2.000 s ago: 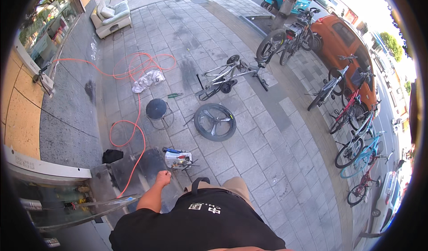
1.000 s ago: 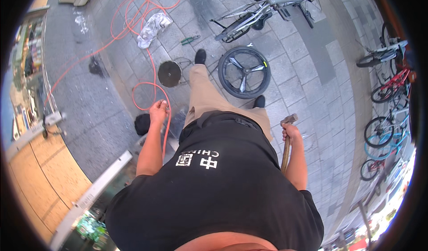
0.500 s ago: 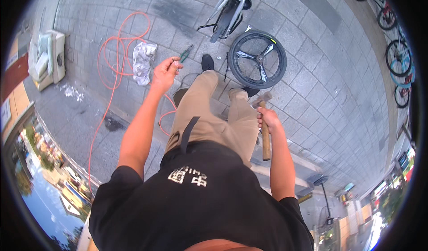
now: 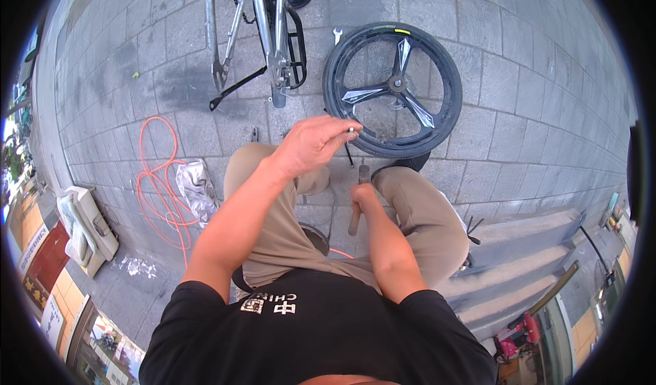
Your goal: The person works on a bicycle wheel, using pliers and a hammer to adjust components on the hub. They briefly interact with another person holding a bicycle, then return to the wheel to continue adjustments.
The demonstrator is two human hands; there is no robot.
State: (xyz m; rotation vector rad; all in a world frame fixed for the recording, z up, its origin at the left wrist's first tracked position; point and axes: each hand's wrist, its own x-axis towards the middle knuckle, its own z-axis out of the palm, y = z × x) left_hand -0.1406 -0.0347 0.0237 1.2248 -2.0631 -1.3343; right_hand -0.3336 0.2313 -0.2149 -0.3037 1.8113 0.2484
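Observation:
My left hand (image 4: 318,142) pinches a small silvery piece (image 4: 351,130) over the near edge of a detached three-spoke black wheel (image 4: 424,118) lying on the paving. My right hand (image 4: 362,197) grips a hammer (image 4: 363,173) low between my bent knees, its head upward. Beside the wheel are a silver wrench (image 4: 337,35) at its upper left and a thin black rod (image 4: 348,154), partly hidden under my left hand. A silver bicycle frame (image 4: 256,30) with a black seat and chain lies beyond, left of the wheel.
A coiled orange hose (image 4: 147,180) and crumpled pale cloth (image 4: 195,187) lie at my left. An old pale sofa (image 4: 89,235) stands by the shopfronts at far left. Grey steps (image 4: 519,255) rise at lower right. The round seat of a stool shows partly beneath me.
I have moved from standing to sitting low with bent knees, the wheel now nearer. My left hand has swung right over the wheel's edge; my right hand has brought the hammer inward between my knees.

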